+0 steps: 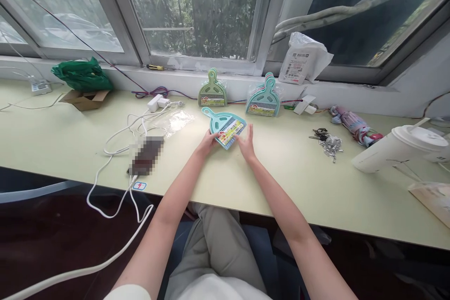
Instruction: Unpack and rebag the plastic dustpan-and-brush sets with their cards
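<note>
Presently you hold a turquoise plastic dustpan set (216, 117) just above or on the pale yellow-green tabletop (291, 168); contact beneath can't be told. Clock is centred on that set, twelve toward the window. Its handle points to ten; striped bristles and a printed paper label face up at you.

Your left hand (208, 142) is clamped on the set's edge at seven, thumb over the front. Your right hand (246, 143) sits at four: fingers stretched upward and loose, thumb at the edge near the label, not closed round it. Hands apart, set between them.

At eleven, near the wall: an olive-green plastic dustpan set (213, 88) in clear wrap, upright. Between one and two: a stack of turquoise and pink dustpan sets (263, 101), likewise upright.

At nine, near: a crumpled clear plastic wrapper (178, 122). About eight: a dark, pixelated rectangular device (146, 155), white cable (116, 152) looping beside it.

Three o'clock, moving outward: a silvery bunch of keys (330, 144), then a white lidded paper cup (390, 147), tilted in your view.
</note>
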A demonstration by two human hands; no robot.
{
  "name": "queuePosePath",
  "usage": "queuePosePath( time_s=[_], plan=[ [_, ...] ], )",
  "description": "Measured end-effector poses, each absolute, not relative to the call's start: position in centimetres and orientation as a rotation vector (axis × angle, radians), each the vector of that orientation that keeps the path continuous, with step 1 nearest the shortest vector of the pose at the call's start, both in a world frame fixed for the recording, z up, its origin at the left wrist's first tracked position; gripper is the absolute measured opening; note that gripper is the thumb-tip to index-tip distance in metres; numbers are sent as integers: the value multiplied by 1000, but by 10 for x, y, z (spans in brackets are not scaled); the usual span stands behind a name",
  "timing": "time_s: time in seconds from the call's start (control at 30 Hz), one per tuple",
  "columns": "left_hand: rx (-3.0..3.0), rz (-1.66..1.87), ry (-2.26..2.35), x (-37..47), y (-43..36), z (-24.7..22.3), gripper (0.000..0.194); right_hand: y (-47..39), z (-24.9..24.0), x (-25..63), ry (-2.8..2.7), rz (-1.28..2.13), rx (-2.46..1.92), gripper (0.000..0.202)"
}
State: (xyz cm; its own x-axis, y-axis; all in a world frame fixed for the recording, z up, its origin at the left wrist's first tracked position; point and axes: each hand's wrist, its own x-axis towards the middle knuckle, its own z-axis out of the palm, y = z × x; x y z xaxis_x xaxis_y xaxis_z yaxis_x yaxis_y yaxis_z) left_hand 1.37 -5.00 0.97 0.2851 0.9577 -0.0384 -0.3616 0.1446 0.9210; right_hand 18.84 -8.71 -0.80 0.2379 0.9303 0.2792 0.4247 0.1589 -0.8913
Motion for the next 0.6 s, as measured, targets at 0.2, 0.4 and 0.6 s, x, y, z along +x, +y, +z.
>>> queuePosePath(
  time_s=[0.2, 0.4, 0.6],
  plan=[
    [1058, 1050, 726, 20, -56, 11, 52, -83, -18, 190, -945, 1259, -1026, 53],
    [1567, 1023, 1129, 3, -44, 14, 46, -84, -15, 205, -760, 1270, -942, 47],
    [1996, 797, 2065, -45, -27, -1, 55, -85, -11, 217, -696, 1242, -959, 47]
  ],
)
